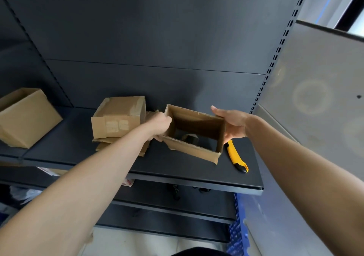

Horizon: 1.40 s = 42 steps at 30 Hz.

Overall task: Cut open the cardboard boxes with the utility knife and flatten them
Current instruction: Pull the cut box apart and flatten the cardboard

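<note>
We hold the box [194, 153] betw. both hands, just above the shelf [177, 174], its open top tilted toward us. A loose flap shows inside, low down.

Left hand [160, 126]: fingers [158, 137] curled tight & close together round the box's left wall, gripping it at the rim.

Right hand [233, 124]: palm vs. the box's right wall, thumb [214, 108] stretched along the back rim. The fingers [228, 137] reach down behind that wall and are mostly hidden, so we can't tell how far they're spread.

Knife [236, 157]: yellow w/ black tip, flat on the shelf just below the right fingers, near the box's right corner, not touching either hand. Blade end can't be made out.

Just left of the left fingers sits a taped box [118, 116], closed, resting on flat cardboard [102, 145] that sticks out under it. Well beyond that, far left of both hands, 1 big box [25, 117] stands on the next shelf section, closed and tilted in our view.

Behind the fingers, the dark back panel [157, 38] of the rack. Below the shelf, more shelves, w/ items too dim to ID.
</note>
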Tool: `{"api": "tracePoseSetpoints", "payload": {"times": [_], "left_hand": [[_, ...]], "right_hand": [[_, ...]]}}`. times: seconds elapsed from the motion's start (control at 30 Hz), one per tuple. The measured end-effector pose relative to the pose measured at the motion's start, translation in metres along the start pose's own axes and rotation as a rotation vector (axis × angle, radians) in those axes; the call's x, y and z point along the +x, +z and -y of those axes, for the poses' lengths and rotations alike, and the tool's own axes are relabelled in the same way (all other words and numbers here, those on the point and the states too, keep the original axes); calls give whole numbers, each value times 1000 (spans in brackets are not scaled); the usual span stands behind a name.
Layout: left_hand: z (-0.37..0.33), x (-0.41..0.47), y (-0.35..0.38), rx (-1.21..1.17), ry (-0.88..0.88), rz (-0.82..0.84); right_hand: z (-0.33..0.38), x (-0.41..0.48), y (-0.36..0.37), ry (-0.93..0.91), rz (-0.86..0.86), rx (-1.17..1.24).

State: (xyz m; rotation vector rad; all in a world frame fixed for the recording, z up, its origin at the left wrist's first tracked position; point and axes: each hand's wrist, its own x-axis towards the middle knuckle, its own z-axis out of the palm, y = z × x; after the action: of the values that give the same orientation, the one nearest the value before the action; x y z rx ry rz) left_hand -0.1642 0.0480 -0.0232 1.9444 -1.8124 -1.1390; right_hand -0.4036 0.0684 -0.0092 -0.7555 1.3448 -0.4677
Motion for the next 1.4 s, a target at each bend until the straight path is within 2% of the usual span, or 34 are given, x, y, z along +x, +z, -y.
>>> {"api": "tracePoseSetpoints", "payload": {"times": [0.17, 0.37, 0.67, 0.73, 0.83, 0.93, 1.03, 1.13, 1.3, 1.4], "left_hand": [[-1, 1, -4, -390, 23, -62], [-3, -4, -9, -799, 132, -28], [-6, -10, -6, -1145, 211, 47], [-7, -13, -9, -1191, 155, 25], [-3, -21, -17, -1217, 64, 131], [6, -28, -19, -1110, 65, 193], [14, -30, -22, -1161, 35, 205], [26, -24, -32, -1218, -71, 152], [30, -28, -37, -1066, -117, 165], [33, -23, -39, -1083, -100, -6]], "right_hand": [[-2, -6, -2, 4, -58, -99], [3, -21, -1, 12, -163, -216], [1, -26, -14, -79, -264, -170], [1, -25, -15, -98, -291, -123], [3, -24, -13, -125, -352, -25], [4, -22, -6, -143, -385, 41], [6, -21, 1, -194, -356, 37], [5, -24, 5, -183, -343, -29], [6, -20, 23, -257, -294, 172], [6, -18, 29, -264, -255, 187]]}}
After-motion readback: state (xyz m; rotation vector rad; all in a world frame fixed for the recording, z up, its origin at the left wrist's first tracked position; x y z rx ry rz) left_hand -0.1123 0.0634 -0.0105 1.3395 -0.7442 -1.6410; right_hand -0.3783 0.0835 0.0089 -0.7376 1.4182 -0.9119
